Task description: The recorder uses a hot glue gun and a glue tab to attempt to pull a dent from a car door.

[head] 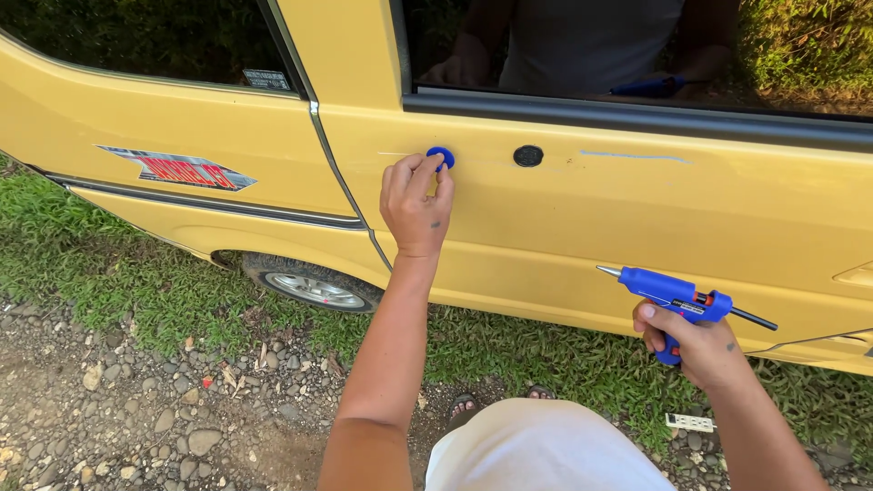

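With my left hand (416, 205) I pinch the blue round tab (441, 157) flat against the yellow car door (582, 218), pressing squarely and steadily beside the black tab (527, 156), while my right hand (700, 345) grips the blue glue gun (677, 300) clear of the paint.

Outdoors, roadside-type spot: I see a yellow car (564, 209) parked on a grass verge (82, 264), loose gravel ground (136, 409) beside it, bushes (800, 45) reflected in the window.
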